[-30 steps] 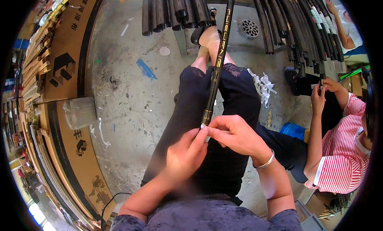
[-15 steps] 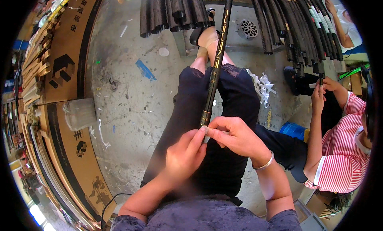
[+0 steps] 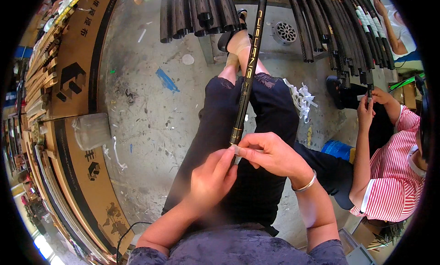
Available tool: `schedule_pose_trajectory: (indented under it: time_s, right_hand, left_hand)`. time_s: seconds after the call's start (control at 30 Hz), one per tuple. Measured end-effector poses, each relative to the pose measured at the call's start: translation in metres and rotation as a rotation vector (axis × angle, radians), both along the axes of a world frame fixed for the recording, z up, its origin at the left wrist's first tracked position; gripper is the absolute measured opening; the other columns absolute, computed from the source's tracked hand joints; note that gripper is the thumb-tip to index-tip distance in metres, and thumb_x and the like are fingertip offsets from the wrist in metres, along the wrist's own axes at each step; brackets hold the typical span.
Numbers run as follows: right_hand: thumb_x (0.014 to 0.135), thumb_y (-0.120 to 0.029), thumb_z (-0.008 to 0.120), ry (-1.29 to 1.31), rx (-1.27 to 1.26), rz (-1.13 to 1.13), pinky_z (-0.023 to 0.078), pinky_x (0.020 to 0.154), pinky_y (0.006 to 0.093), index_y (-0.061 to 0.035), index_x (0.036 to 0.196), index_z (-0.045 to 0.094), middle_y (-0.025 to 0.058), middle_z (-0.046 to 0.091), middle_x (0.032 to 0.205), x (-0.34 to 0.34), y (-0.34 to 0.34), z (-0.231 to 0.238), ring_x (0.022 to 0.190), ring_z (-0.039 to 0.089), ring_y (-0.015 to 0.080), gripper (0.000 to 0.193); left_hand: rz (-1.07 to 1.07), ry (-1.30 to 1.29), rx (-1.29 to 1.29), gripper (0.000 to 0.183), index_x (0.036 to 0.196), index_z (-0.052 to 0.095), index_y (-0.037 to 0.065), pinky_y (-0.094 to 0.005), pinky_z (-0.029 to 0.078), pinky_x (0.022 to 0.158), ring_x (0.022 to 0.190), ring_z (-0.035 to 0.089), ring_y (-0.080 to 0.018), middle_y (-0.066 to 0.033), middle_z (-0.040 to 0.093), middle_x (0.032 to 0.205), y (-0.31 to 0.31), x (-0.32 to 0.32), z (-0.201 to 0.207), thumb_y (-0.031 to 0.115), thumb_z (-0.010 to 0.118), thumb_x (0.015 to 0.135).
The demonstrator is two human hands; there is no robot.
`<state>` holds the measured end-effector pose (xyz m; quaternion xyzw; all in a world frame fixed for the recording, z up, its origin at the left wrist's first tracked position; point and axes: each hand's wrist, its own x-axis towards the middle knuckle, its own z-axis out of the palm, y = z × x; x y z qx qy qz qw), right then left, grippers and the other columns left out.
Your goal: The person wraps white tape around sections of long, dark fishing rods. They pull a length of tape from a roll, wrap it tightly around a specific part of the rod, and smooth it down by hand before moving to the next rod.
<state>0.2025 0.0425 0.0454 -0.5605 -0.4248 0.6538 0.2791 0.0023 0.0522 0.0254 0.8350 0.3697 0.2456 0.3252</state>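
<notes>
A long black fishing rod (image 3: 248,77) with gold lettering slants from the top of the view down over my lap. Its lower end lies between my hands. My left hand (image 3: 211,177) is closed around that end, thumb and fingers pinched together just below the gold rings. From the other side my right hand (image 3: 273,156), with a metal bangle at the wrist, pinches a small whitish piece of tape (image 3: 236,149) against the rod's end. The thumbs nearly meet there. What lies under my fingers is hidden.
Black tubes (image 3: 201,17) lie in a bundle ahead, and more black rods (image 3: 337,36) at the far right. White strips (image 3: 302,101) litter the floor by my knee. Large cardboard boxes (image 3: 75,59) line the left. A co-worker in a striped shirt (image 3: 389,173) sits close on my right, handling a rod.
The fishing rod has turned slightly about its length, so its lettering shows at another angle. My hands have barely shifted and keep their pinch at its lower end.
</notes>
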Motion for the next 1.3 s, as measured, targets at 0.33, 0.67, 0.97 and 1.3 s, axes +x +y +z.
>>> schedule_pose_trajectory:
  time_s: [0.33,0.67,0.97,1.3]
  right_hand:
    - [0.096,-0.023,0.062,0.024,-0.015,0.002,0.035,0.049,0.0223,0.0,0.091,0.067,-0.0018,0.052,0.062,0.0022,0.0005,0.0004,0.056,0.046,0.0048,0.024]
    - [0.097,-0.024,0.062,0.027,-0.024,-0.002,0.034,0.049,0.0222,-0.0004,0.088,0.066,-0.0019,0.051,0.061,0.0017,0.001,0.0017,0.055,0.046,0.0049,0.026]
    - [0.096,-0.026,0.063,0.02,-0.054,0.005,0.033,0.048,0.0226,-0.0007,0.086,0.065,-0.0019,0.051,0.06,0.0012,0.0028,0.0012,0.054,0.045,0.0048,0.027]
    - [0.096,-0.027,0.063,0.025,-0.063,0.001,0.033,0.048,0.0227,-0.0006,0.084,0.065,-0.0019,0.051,0.06,0.0019,0.0029,0.0019,0.054,0.045,0.005,0.028]
  left_hand:
    - [-0.007,0.005,-0.009,0.056,0.124,0.055,0.003,-0.0353,0.058,0.067,0.085,0.07,-0.0312,-0.0167,0.066,0.107,0.0004,-0.0002,0.0006,0.0,0.075,0.072]
    - [-0.007,-0.008,0.0,0.056,0.124,0.055,0.003,-0.0356,0.058,0.067,0.085,0.069,-0.0315,-0.0173,0.066,0.106,0.0012,0.0002,0.0004,0.0,0.075,0.072]
    - [-0.004,-0.005,-0.008,0.056,0.124,0.054,0.003,-0.0354,0.058,0.067,0.085,0.069,-0.0315,-0.0175,0.066,0.106,0.0007,-0.0009,-0.0005,0.001,0.075,0.072]
    - [-0.009,-0.002,-0.014,0.056,0.124,0.054,0.002,-0.035,0.058,0.067,0.086,0.07,-0.0311,-0.0171,0.066,0.108,0.0019,-0.001,0.0005,0.001,0.076,0.072]
